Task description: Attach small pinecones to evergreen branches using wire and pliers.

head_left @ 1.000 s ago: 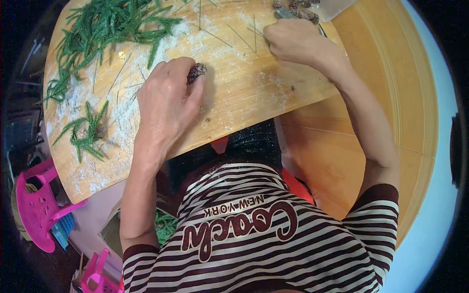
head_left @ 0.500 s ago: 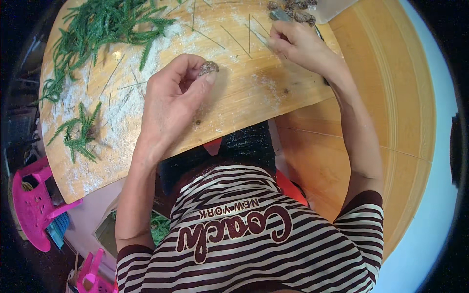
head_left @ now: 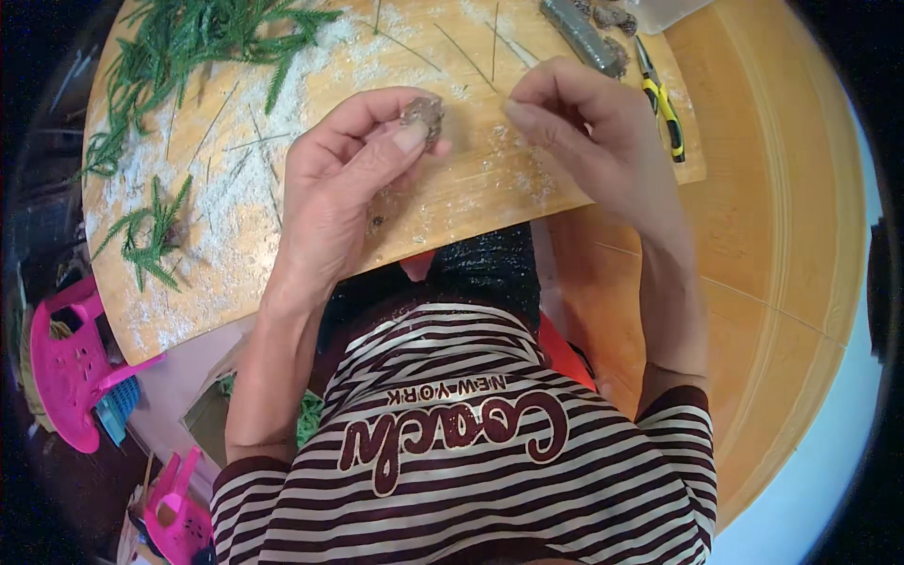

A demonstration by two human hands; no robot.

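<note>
My left hand [head_left: 344,165] is closed on a small brown pine cone [head_left: 426,118], pinched between thumb and fingers above the table's front part. To its right, my right hand [head_left: 598,132] has thumb and forefinger pressed together, its fingertips turned toward the cone but apart from it. What they pinch, if anything, is too small to make out. Just beyond those fingertips, a thin dark green wire [head_left: 463,55] lies slanting on the wooden table [head_left: 471,198].
Green artificial sprigs [head_left: 202,47] are heaped far left; a smaller sprig [head_left: 151,240] lies nearer. White flakes [head_left: 235,207] and several wires litter the table. At far right are a grey-green cylinder [head_left: 582,36], more pine cones [head_left: 614,17] and yellow-black pliers [head_left: 664,104]. A pink chair [head_left: 71,363] stands left.
My right hand has drawn back from the pine cones and cylinder at far right, toward the cone in my left hand. The pliers now show. My left hand still grips its cone.
</note>
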